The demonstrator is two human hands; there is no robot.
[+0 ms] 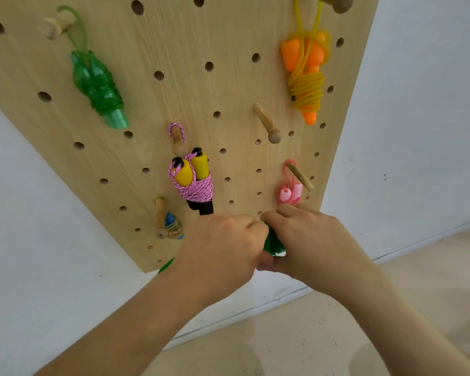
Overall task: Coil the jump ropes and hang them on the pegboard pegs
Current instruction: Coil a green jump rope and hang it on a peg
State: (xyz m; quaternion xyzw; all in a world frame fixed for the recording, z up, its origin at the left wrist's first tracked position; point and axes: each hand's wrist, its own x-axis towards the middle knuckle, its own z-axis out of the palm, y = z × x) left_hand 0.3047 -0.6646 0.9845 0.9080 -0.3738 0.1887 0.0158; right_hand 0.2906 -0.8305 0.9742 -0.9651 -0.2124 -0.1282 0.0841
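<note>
- The left hand (223, 245) and the right hand (310, 240) are together and touch each other, in front of the lower edge of the wooden pegboard (174, 50).
- Both hands are curled round a dark green jump rope (274, 244). Only a small bunch of it shows between the fingers; the hands hide the rest.
- A green strand (165, 265) shows just beside the left wrist, at the board's bottom edge. I cannot tell whether it belongs to the same rope.
- A light green rope (98, 85), wound round its handles, hangs by a loop from the upper left peg (57, 23).
- An orange rope (307, 77) with a yellowish cord hangs from the top right peg (339, 2).
- A pink speckled rope (193, 185), wound round yellow and black handles, hangs from the middle peg (178, 143).
- A small pink rope (289, 192) hangs from a slanting peg (300, 177), just above the right hand.
- A blue-capped bundle (173, 228) sits against the low left peg (160, 218); how it hangs I cannot tell.
- A bare peg (267, 123) stands between the orange rope and the small pink rope.
- A white wall (418, 131) is behind the board, and a pale floor (337, 335) lies below.
</note>
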